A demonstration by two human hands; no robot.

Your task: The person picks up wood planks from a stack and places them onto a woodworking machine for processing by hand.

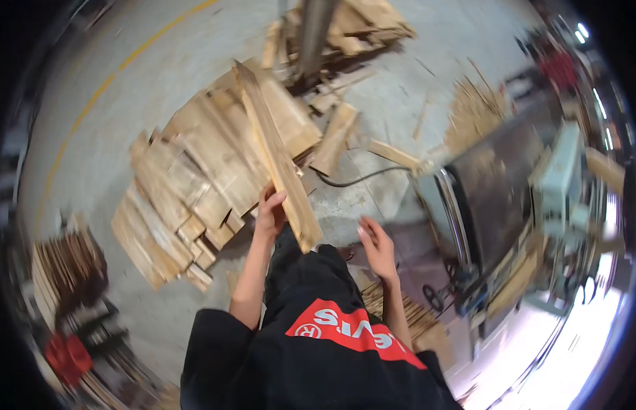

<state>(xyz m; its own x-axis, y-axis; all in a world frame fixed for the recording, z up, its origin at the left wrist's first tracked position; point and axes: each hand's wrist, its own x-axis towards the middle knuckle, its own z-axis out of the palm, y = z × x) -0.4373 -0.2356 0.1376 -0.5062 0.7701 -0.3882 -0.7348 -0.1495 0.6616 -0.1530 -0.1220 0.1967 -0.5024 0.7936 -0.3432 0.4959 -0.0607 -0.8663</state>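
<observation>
A long, narrow wooden board (280, 164) with rough edges slants across the middle of the head view, its near end above my legs. My left hand (271, 210) grips it from the left side near that lower end, thumb on the wood. To the right of the board, apart from it, my right hand (377, 247) is held in the air with its fingers spread and nothing in it. Beyond the board, a wide pile of planks (195, 164) lies on the floor to the left.
A machine with a dark flat bed (499, 184) stands at the right, with a handwheel (434, 298) low on its near side. A metal post (314, 41) rises among scrap wood at the top. Stacked thin boards (70, 270) are at the far left.
</observation>
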